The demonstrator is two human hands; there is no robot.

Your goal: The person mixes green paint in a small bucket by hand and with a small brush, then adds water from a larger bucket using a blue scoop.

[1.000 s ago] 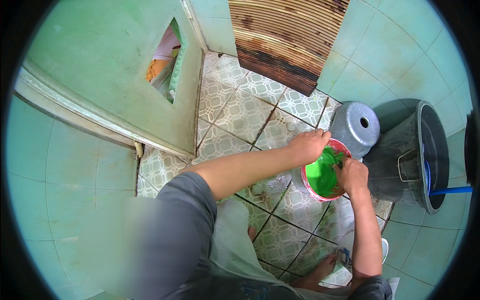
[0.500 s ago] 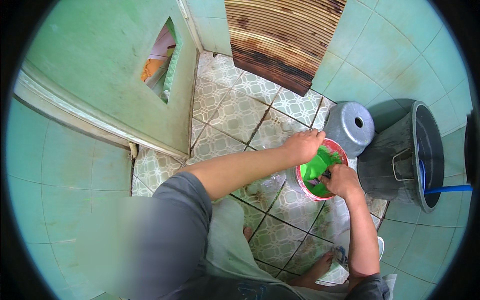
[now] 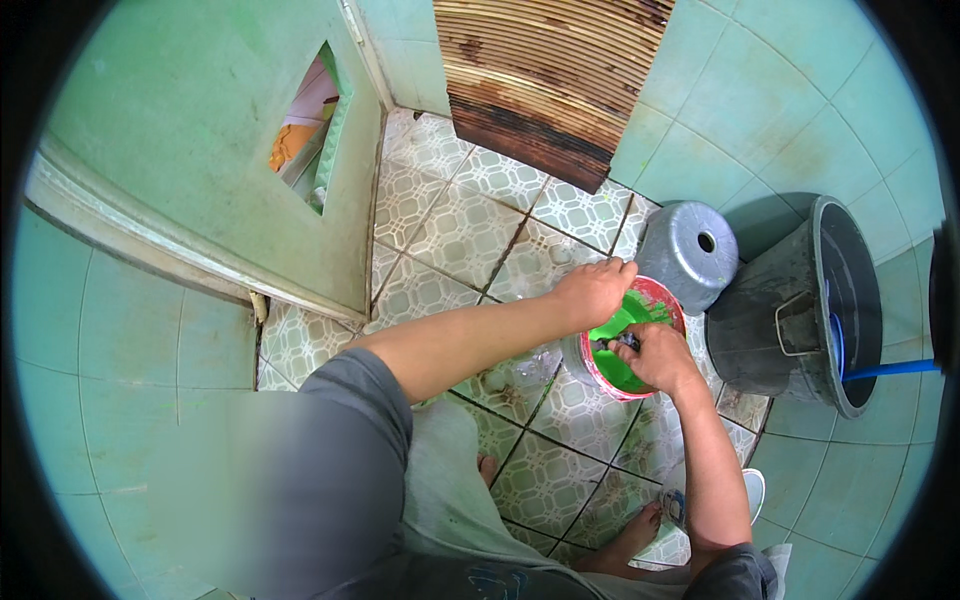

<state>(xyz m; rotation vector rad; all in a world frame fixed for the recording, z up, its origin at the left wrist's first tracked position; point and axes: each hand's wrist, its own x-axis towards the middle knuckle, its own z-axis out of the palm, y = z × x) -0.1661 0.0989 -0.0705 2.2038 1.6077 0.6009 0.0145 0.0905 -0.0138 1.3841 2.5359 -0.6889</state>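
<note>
On the tiled floor ahead stands a paint bucket [image 3: 679, 298] with a red and white rim. Bright green paint [image 3: 617, 320] lies inside it, and green smears coat the inner wall. My left hand [image 3: 592, 297] is closed over the bucket's far-left rim, fingers curled round the edge. Inside the opening, low over the paint, my right hand [image 3: 662, 357] grips a small dark object [image 3: 629, 342]. Only a bit of that object shows beside my thumb; its kind and lower end are hidden by the fingers and paint.
Beyond the bucket sits an upturned grey basin [image 3: 688, 255] with a hole. A large black bucket [image 3: 755, 345], tilted toward the wall, holds a blue-handled item [image 3: 885, 370]. A slatted wooden panel [image 3: 550, 90] leans at the back; a green door [image 3: 200, 130] stands left.
My right hand has shifted slightly within the bucket, and more of the dark object shows beside the thumb. My left hand stays on the rim. The whole view has drifted a little.
</note>
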